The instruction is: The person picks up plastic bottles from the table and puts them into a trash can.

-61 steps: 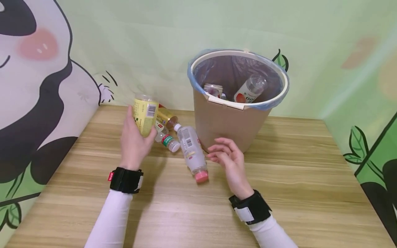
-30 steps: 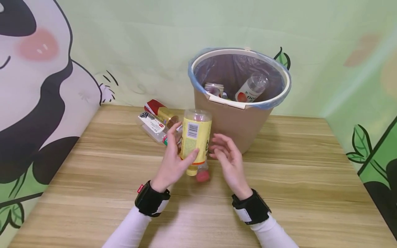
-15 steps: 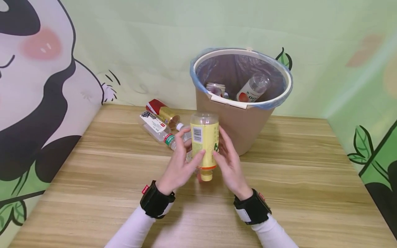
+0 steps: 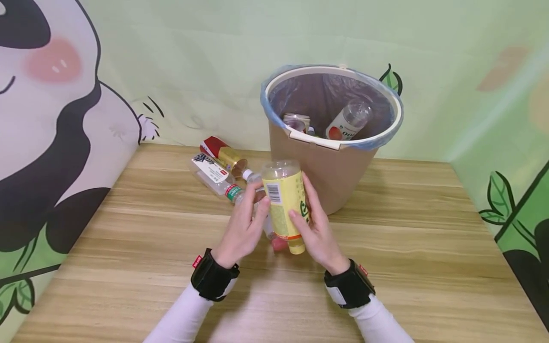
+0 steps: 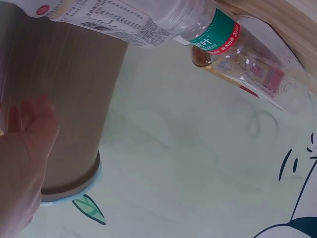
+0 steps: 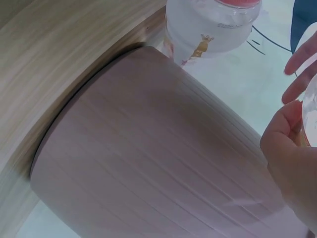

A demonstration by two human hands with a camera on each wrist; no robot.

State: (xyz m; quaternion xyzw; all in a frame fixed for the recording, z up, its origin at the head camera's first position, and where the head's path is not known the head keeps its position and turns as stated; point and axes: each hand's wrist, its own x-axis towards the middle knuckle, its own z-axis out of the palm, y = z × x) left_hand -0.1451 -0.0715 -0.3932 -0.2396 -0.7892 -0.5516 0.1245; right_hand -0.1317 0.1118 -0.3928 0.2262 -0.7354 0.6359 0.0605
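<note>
A yellow-labelled plastic bottle (image 4: 284, 207) is held upside down above the table, slightly tilted, its yellow cap lowest. My right hand (image 4: 319, 233) grips it from the right, thumb across the label. My left hand (image 4: 240, 231) is at its left side; in the right wrist view its fingers (image 6: 303, 62) look extended and apart from the bottle. Behind the hands lies a clear bottle with a pink cap (image 4: 279, 245), partly hidden. Left of it lie a clear bottle with a green band (image 4: 212, 171) and a red and gold bottle (image 4: 225, 155).
A brown bin (image 4: 317, 176) with a blue liner stands behind my right hand. Inside are a clear bottle with a white label (image 4: 348, 123) and other containers. The wooden table (image 4: 407, 267) meets a printed backdrop (image 4: 193, 71) at the back.
My left hand has carried the yellow-labelled bottle rightward to in front of the bin. My right hand has taken hold of it, and the left fingers have come off it.
</note>
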